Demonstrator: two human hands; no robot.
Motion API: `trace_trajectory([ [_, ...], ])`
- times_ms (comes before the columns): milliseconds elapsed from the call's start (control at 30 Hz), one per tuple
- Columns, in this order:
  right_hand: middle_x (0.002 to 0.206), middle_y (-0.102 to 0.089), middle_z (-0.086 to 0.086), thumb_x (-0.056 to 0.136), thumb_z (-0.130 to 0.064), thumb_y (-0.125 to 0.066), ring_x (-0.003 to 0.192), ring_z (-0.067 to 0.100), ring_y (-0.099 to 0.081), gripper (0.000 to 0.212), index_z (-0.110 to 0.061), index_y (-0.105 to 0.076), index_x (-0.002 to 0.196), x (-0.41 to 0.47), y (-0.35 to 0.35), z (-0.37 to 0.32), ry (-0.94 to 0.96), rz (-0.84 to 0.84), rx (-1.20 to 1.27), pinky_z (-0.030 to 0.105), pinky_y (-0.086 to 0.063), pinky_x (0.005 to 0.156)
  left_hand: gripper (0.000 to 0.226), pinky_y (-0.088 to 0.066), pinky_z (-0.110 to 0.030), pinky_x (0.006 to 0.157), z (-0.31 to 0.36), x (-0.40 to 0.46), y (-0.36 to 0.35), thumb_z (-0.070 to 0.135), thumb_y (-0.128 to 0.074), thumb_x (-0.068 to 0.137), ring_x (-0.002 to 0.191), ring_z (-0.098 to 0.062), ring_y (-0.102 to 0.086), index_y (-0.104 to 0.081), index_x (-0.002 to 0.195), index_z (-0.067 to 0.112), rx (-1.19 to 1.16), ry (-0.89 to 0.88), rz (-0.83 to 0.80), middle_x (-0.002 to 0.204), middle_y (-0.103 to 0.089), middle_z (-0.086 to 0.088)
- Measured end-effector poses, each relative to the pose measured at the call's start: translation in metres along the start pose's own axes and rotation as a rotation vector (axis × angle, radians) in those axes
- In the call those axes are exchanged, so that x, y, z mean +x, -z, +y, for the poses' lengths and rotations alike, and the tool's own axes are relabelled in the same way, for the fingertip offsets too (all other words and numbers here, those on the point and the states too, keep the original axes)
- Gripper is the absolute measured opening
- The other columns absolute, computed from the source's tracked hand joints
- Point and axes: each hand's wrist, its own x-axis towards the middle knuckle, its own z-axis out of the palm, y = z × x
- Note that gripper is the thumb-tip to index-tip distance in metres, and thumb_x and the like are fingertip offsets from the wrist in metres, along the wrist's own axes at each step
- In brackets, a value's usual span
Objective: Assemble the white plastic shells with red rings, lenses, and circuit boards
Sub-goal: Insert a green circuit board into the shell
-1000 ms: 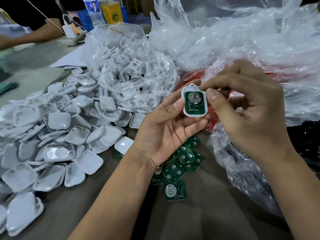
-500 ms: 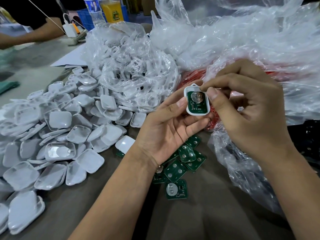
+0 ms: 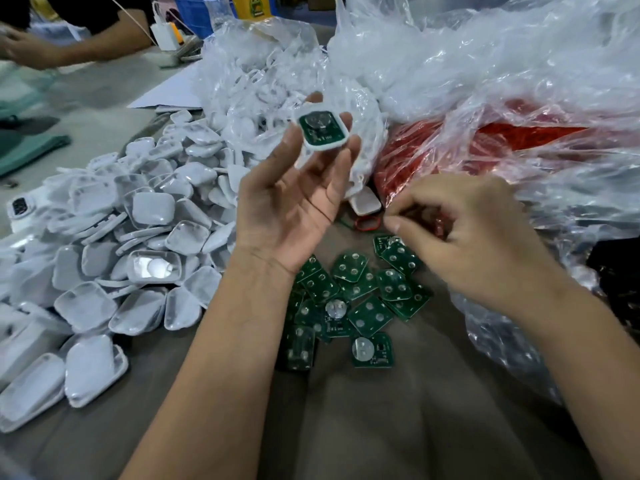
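Note:
My left hand [image 3: 294,206] is raised palm up and pinches a white plastic shell [image 3: 322,130] at its fingertips; a green circuit board sits inside the shell. My right hand [image 3: 474,237] hovers low with fingers curled, at the edge of the bag of red rings [image 3: 450,150]; what its fingertips hold cannot be seen. A loose red ring [image 3: 367,223] lies on the table just left of it. Several green circuit boards [image 3: 360,299] lie in a heap below both hands. A big pile of white shells [image 3: 114,237] fills the left.
A clear bag of white parts [image 3: 270,84] sits behind the left hand. Large crumpled plastic bags [image 3: 502,64] cover the right and back. Another person's arm [image 3: 86,46] reaches over the far left table edge. Bottles [image 3: 249,5] stand at the back.
My right hand let go of the shell and dropped down toward the red ring bag. My left hand lifted the shell with the board higher and leftward.

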Motion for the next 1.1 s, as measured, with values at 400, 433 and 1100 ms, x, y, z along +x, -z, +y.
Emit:
trace_trajectory([
  [400,0.120,-0.061,0.000,0.094,-0.039,-0.067,0.115,0.023,-0.047,0.028,-0.021,-0.069,0.115,0.020,-0.070,-0.066,0.136,-0.275,-0.162,0.035,-0.041,0.102,0.028,-0.061,-0.033,0.079,0.042,-0.010,0.003,0.013,-0.059,0.090,0.094,-0.039,-0.067,-0.074,0.101,-0.007,-0.177,-0.206,0.045,0.114,-0.066,-0.028],
  [433,0.120,-0.059,0.001,0.093,-0.038,-0.068,0.116,0.025,-0.047,0.027,-0.019,-0.067,0.112,0.023,-0.075,-0.070,0.123,-0.291,-0.172,0.037,-0.044,0.101,0.028,-0.060,-0.032,0.080,0.043,-0.010,0.003,0.013,-0.058,0.090,0.095,-0.039,-0.066,-0.074,0.102,-0.007,-0.172,-0.209,0.050,0.114,-0.065,-0.027],
  [1100,0.110,-0.075,-0.014,0.075,-0.015,-0.093,0.100,0.009,-0.072,0.043,-0.022,-0.076,0.113,0.006,-0.025,0.003,-0.128,0.140,0.446,0.036,-0.063,0.081,0.031,-0.064,-0.034,0.078,0.022,0.000,0.004,0.012,-0.060,0.087,0.094,-0.038,-0.069,-0.072,0.113,0.000,-0.139,-0.127,-0.001,0.119,-0.063,-0.025],
])
